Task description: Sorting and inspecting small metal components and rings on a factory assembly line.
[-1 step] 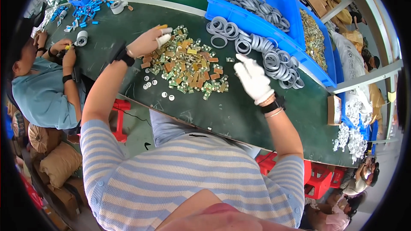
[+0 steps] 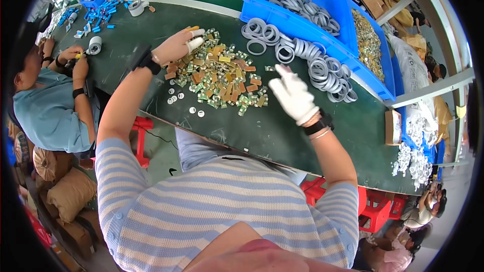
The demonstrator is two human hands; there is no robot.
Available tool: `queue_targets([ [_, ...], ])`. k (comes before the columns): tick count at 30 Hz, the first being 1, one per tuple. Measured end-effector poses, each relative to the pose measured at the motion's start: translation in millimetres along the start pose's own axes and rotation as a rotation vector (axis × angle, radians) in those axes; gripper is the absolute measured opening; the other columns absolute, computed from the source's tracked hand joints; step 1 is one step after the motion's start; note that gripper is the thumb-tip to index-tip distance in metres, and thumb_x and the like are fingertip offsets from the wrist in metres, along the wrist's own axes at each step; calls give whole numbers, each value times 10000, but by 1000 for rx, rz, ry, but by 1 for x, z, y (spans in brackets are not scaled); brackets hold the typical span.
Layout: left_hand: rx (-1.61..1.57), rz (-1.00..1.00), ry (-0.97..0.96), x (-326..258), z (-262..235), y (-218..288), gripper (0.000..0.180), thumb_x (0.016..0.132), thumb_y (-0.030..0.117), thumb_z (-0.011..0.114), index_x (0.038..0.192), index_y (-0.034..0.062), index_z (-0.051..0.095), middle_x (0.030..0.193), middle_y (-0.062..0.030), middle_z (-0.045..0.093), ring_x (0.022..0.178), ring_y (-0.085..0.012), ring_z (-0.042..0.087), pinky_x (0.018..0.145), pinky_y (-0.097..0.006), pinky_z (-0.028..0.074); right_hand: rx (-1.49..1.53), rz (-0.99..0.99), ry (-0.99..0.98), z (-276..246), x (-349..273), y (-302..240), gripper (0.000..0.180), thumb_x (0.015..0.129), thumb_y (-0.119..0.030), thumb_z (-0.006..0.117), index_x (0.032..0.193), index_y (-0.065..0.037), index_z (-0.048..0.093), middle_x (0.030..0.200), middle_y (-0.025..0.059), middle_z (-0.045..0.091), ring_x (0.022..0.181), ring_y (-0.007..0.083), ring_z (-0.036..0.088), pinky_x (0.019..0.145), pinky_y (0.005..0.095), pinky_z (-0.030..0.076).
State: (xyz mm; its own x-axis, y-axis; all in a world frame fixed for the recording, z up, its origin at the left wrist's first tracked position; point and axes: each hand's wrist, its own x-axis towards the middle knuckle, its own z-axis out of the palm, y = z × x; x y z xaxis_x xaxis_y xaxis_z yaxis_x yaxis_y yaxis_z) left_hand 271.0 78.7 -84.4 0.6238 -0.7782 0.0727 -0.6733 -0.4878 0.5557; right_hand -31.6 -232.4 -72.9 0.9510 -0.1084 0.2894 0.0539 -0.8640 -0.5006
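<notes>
2 hands worked at a loose pile of small circuit boards point(image 2: 222, 78) on the green table point(image 2: 252, 136). Pile taken as clock centre. Left hand point(image 2: 174, 46) sat at 10 o'clock, loosely open, finger covers point(image 2: 194, 45) on some tips, no board seen gripped. Right hand point(image 2: 293, 95), white-gloved, lay between 3 and 4 o'clock, fingers extended toward 11 o'clock, nothing visibly held. Lone board point(image 2: 270, 68) near 3 o'clock, just beside the right fingertips; contact unclear. Its long axis ran roughly 9 to 3 o'clock; too small to tell which end led. Piled boards pointed every way. Judged step: loose boards being handled, none visibly lifted. Taking the lone board would likely have called for a fingertip pinch.
</notes>
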Motion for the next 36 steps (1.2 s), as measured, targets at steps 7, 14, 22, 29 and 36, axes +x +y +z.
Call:
queue_targets([
  [7, 281, 131, 47, 41, 40, 23, 384, 1037, 303, 575, 1341, 89, 674, 1323, -194, 667, 1216, -399, 619, 1050, -462, 474, 75, -158, -191, 37, 5, -57, 801, 969, -480, 658, 1556, -4, 393, 1465, 305, 527, 1317, 476, 538, 1142, 507, 409],
  [14, 234, 211, -5, 31, 26, 43, 338, 993, 206, 602, 1263, 22, 686, 1201, -206, 682, 1112, -412, 634, 973, -463, 506, -20, -81, -76, 38, 55, -50, 682, 995, -527, 600, 1424, 1, 554, 1273, 248, 658, 1140, 419, 643, 1028, 476, 497],
  [22, 70, 153, 83, 65, 54, 75, 631, 981, 338, 689, 1488, 11, 504, 1443, -273, 556, 1213, -418, 586, 1006, -439, 493, -144, -53, 430, -19, 28, -25, 297, 953, -292, 703, 1203, -133, 726, 1070, 133, 727, 1016, 343, 669, 899, 439, 539],
  [29, -280, -216, 335, 167, 136, 113, 767, 938, 400, 712, 1562, 51, 434, 1477, -288, 526, 1310, -410, 575, 1109, -434, 453, -233, 560, 711, -125, -35, 177, 575, 1074, -510, 438, 1214, -12, 690, 1173, 256, 702, 1135, 468, 622, 997, 488, 478],
  [36, -388, -122, 373, 157, 183, 192, 710, 911, 526, 699, 1413, 34, 600, 1435, -270, 565, 1321, -455, 531, 1136, -469, 414, -10, 549, 641, -91, -35, 159, 618, 1034, -581, 477, 1181, -31, 718, 1091, 298, 709, 1075, 488, 652, 950, 519, 514],
])
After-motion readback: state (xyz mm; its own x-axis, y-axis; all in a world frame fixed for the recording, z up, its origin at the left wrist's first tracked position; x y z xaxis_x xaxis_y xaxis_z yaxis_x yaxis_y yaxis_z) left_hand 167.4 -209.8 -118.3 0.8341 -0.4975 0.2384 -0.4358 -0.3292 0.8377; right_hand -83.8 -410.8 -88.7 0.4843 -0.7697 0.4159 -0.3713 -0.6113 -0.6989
